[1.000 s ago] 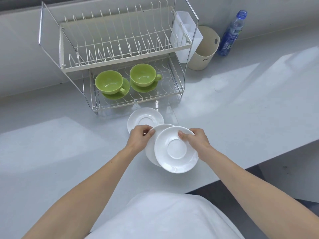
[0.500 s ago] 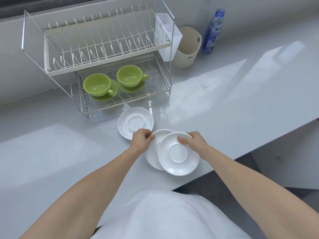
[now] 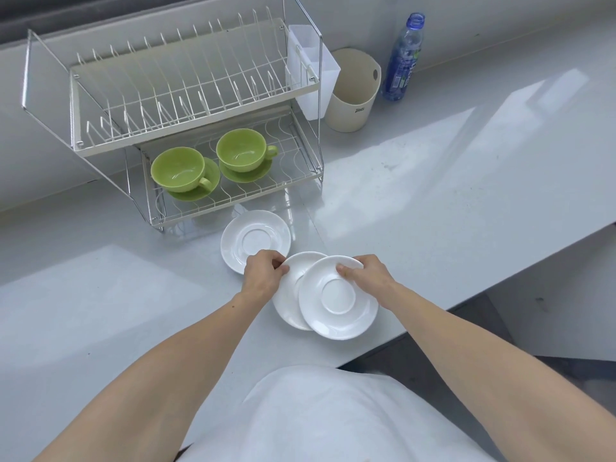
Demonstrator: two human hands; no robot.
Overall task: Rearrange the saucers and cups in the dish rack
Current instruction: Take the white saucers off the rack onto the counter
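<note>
Little writing can be read: small dark lettering on the front of the beige bin [image 3: 354,91], too small to make out, and a blue label on the bottle [image 3: 402,60], its text illegible.

Up and left of both hands stands the dish rack [image 3: 186,118]. Its top tier holds nothing; on the bottom tier sit two green cups, the left cup [image 3: 178,168] and the right cup [image 3: 241,150], each on a green saucer. Just above the left hand, a loose white saucer [image 3: 255,240] lies flat on the counter [image 3: 466,195], its near edge under the knuckles.

The left hand [image 3: 263,275] pinches the far-left rim of the rear white saucer [image 3: 289,295], thumb pressed on top. The right hand [image 3: 365,273] pinches the far rim of the front white saucer [image 3: 338,296], thumb on its upper face; this saucer overlaps the rear one and hangs toward the body.

Compared with half a second ago, both grips and the overlap are unchanged; the rack sits more to the right in view.
</note>
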